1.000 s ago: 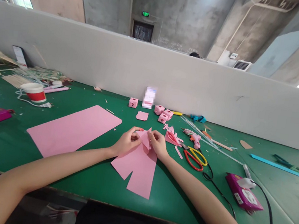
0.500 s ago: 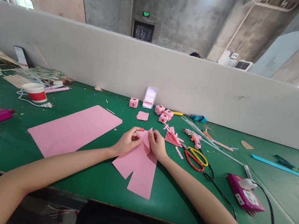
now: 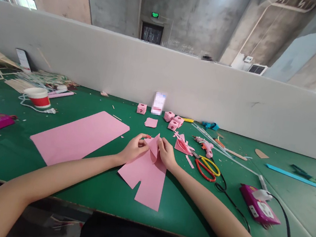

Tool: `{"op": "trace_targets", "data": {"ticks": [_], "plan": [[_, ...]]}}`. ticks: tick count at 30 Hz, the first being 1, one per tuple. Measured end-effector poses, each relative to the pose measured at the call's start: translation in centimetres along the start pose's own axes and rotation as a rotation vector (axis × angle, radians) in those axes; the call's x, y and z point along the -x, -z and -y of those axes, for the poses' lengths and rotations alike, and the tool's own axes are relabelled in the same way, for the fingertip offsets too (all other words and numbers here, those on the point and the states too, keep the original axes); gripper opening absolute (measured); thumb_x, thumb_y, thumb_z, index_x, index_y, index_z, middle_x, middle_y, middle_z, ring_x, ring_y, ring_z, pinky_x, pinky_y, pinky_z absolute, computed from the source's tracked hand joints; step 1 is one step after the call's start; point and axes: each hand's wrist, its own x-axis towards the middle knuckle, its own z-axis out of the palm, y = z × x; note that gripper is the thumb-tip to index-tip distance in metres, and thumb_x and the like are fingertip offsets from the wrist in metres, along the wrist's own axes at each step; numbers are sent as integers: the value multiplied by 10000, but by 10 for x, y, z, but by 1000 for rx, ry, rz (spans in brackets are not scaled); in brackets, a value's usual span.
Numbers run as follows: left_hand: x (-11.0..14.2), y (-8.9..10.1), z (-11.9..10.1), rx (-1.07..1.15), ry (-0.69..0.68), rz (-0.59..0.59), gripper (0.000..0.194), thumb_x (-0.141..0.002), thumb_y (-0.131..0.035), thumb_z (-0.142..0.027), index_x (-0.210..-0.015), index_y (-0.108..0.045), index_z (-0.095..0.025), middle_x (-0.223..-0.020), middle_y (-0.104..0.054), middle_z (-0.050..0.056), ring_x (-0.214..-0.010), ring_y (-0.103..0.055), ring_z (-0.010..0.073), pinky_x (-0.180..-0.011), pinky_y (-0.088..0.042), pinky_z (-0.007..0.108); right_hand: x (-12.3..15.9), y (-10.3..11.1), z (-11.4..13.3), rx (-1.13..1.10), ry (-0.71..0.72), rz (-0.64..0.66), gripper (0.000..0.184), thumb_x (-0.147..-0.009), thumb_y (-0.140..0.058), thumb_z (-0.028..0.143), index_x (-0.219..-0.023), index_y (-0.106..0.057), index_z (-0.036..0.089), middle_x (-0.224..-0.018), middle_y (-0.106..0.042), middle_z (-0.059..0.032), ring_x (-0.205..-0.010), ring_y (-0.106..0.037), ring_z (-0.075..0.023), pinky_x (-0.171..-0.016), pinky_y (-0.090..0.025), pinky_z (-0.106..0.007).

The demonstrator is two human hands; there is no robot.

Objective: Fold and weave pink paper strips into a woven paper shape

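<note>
Between my hands a small piece of pink paper [image 3: 154,147] stands up, bent over with a pointed top. My left hand [image 3: 134,149] pinches its left side between thumb and fingers. On the other side my right hand [image 3: 166,154] grips the paper's right edge, fingers curled. Beneath both hands lies a larger pink sheet [image 3: 151,186] with a notch cut in its near edge. Just beyond sits a stack of small pink squares [image 3: 151,122]. Pink folded cubes [image 3: 141,108] with dark openings stand farther back.
Scissors [image 3: 207,168] with red and yellow handles lie right of my right hand, beside pink paper scraps [image 3: 183,144] and a pink glue gun [image 3: 205,146]. A big pink sheet [image 3: 80,137] lies left. A purple power box [image 3: 259,205] and cable are at right, a paper cup [image 3: 37,97] at left.
The small pink paper between my hands has bent further, with its lower part now curling into a rounded loop. Both hands stay in nearly the same place.
</note>
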Motion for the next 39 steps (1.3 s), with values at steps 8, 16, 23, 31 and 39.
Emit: {"op": "trace_targets", "data": {"ticks": [8,16,23,31,39], "plan": [[-2,2,0,4,38,-3,359,-754,-655,-261,-1087,-553,-173,-687,-605,-35,-621,-563,131,-619,-405,246,1,0,0,73,29,-12,392,-967,-344,477,-669,-376,224,-579,-408,40,-553,-409,-139,-555,-288,-269],[-2,2,-3,72,109,37,388,-741,-678,-284,-1092,-557,-175,-643,-555,-60,-529,-505,103,-537,-365,226,-1,-1,-4,91,38,-6,364,-961,-346,440,-671,-378,223,-589,-409,38,-558,-412,-140,-557,-283,-268],[-2,2,-5,145,149,-9,380,-724,-678,-259,-1071,-544,-183,-668,-582,-47,-551,-557,119,-551,-419,235,-3,-1,-5,10,3,85,429,-956,-304,513,-653,-379,218,-598,-434,29,-575,-431,-143,-567,-312,-270],[-3,1,-12,175,201,-64,357,-688,-683,-236,-1021,-566,-186,-609,-528,-72,-507,-509,103,-517,-392,223,-3,-2,-7,75,53,102,402,-947,-329,463,-629,-357,218,-561,-396,33,-552,-393,-137,-547,-281,-271],[-4,2,-6,153,181,-59,363,-701,-687,-246,-1037,-560,-191,-618,-537,-65,-512,-505,104,-512,-381,223,-3,-3,-6,113,53,90,407,-938,-330,474,-619,-363,224,-557,-448,19,-541,-413,-146,-552,-290,-275]]}}
